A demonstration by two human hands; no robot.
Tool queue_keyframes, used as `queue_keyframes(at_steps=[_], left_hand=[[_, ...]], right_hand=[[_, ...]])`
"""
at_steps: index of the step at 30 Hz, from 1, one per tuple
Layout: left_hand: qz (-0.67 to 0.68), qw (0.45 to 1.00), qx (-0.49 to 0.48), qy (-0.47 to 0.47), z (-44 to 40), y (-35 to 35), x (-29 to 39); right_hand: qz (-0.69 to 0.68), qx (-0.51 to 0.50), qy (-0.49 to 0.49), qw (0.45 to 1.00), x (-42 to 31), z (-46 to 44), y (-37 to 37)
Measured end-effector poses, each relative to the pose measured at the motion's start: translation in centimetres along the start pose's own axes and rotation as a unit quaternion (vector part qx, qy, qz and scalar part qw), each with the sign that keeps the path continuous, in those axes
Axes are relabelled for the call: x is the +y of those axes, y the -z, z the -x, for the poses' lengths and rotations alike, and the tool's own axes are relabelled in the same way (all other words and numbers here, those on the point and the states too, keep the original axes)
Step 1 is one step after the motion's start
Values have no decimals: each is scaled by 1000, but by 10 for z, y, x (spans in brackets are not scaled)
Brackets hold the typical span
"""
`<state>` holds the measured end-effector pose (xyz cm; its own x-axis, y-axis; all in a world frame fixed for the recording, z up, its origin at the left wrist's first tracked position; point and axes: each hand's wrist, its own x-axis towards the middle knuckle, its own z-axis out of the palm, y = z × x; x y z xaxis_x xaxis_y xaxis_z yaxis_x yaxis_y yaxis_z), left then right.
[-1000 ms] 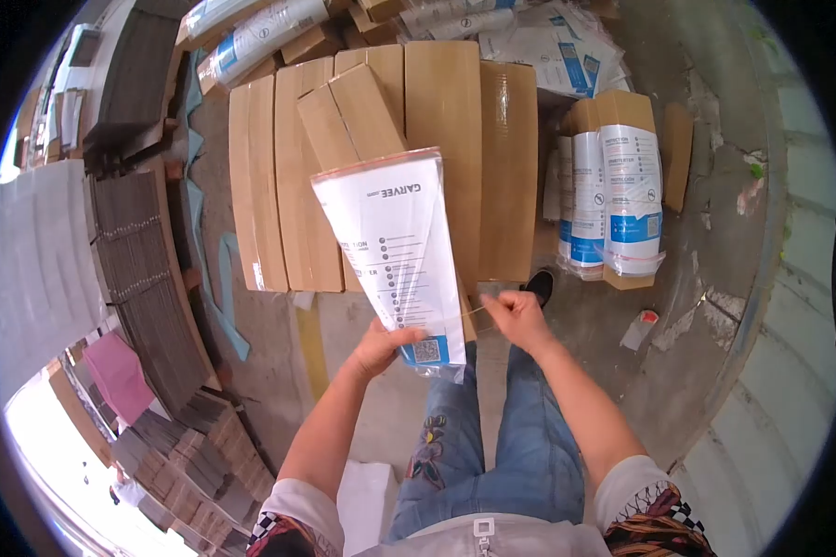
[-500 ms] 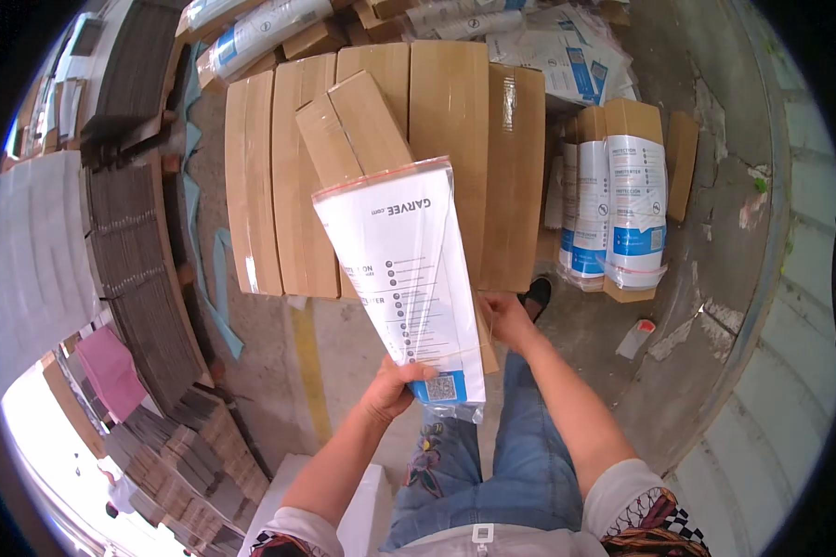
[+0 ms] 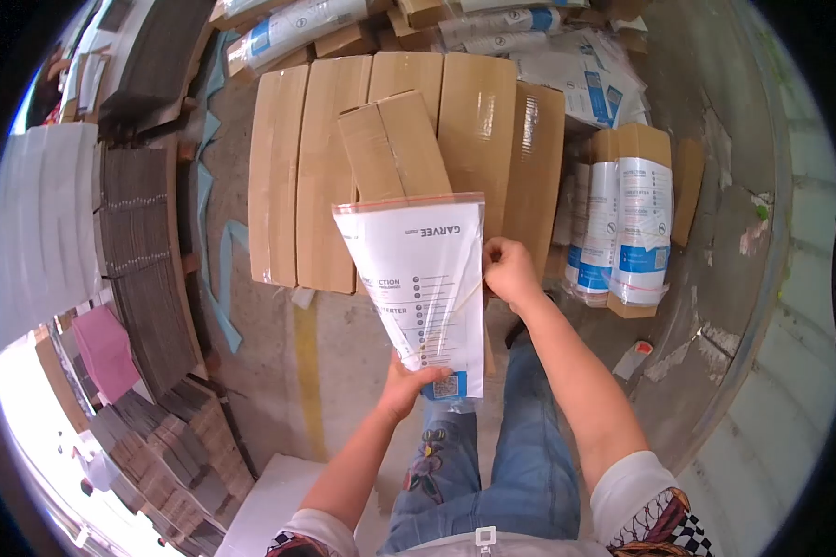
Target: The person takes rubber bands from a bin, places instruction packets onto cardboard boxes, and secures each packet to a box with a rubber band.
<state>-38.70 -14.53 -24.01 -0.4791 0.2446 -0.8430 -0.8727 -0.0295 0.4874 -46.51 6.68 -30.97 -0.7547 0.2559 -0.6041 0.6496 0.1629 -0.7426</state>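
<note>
A white printed packet in a clear plastic bag (image 3: 418,269) hangs upright in front of me, its reddish seal strip at the top and a blue patch with a square code at the bottom. My left hand (image 3: 405,384) grips its lower left edge, thumb across the front. At the packet's right edge, my right hand (image 3: 511,273) is closed, pinching a thin yellowish rubber band (image 3: 464,304) that stretches slantwise over the front. A small brown carton (image 3: 395,144) shows beyond the packet's top, lying on large cartons (image 3: 478,121). Some brown cardboard shows behind the packet's lower right.
Wrapped white-and-blue rolls (image 3: 639,218) stand with cardboard on the right. More bagged packets (image 3: 581,79) lie at the back. Stacked flat cardboard (image 3: 139,223) lines the left, with a pink sheet (image 3: 107,348). A yellow stripe (image 3: 309,381) runs along the floor.
My right hand has moved up along the packet's right edge, drawing the rubber band into a slant. The packet has turned slightly more upright. The whole view has shifted a little.
</note>
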Motion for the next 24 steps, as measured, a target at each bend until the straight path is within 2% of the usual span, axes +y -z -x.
queue_keyframes(at_steps=[1, 3, 6, 7, 10, 11, 15, 18, 20, 22, 24], left_hand=[[0, 1000, 5, -21, -3, 2, -3], [-5, 998, 10, -60, -10, 6, -4], [12, 1000, -25, 2, -23, 18, 20], [71, 996, -12, 56, -29, 18, 29], [39, 998, 5, 55, -35, 14, 40], [-14, 999, 23, 38, -37, 11, 36], [-69, 996, 49, -5, -31, 1, 43], [-47, 998, -5, 46, -25, 6, 61], [30, 993, -59, 97, -21, 14, 71], [59, 984, -84, 146, -23, 27, 68], [59, 992, -30, 105, -20, 22, 66]], right_hand=[[5, -24, -23, 999, -8, 3, 2], [46, -31, 24, 998, -4, -1, -2], [142, -47, 57, 987, -11, 0, 0], [179, -56, 61, 980, -17, 3, -1], [135, -2, 83, 987, -19, 18, -13], [148, 4, 107, 983, 3, 14, -19], [88, -54, 99, 990, -15, 29, -7], [86, -79, 98, 988, -8, 30, -8], [126, -96, 90, 983, -2, 34, -12], [175, -149, 33, 973, -4, 41, -14], [149, -121, 77, 978, 8, 46, -24]])
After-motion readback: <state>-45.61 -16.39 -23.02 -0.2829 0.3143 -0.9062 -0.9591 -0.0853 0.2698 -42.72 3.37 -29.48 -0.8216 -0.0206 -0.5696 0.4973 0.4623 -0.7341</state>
